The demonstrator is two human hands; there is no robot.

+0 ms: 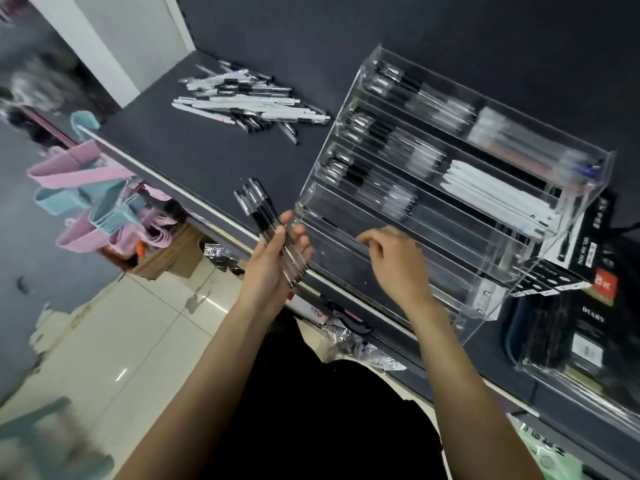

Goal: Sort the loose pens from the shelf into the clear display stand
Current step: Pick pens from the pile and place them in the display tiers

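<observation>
The job looks partly done. The clear display stand (460, 188), at centre right of the frame, already has black-capped pens in the left ends of its three upper trays and white pens further right, while the lower trays, nearest the hands, look nearly bare. A sizeable pile of loose pens (249, 98) lies unsorted on the dark shelf (180, 157) at upper centre, well apart from the stand. At centre frame the left hand (277, 258) grips a small bunch of clear, black-capped pens (266, 226), fingers wrapped round the barrels. The right hand (394, 261) hovers over a lower tray, its fingers loosely curled and apparently holding nothing. By my estimate, this bunch goes in next, then the pile.
</observation>
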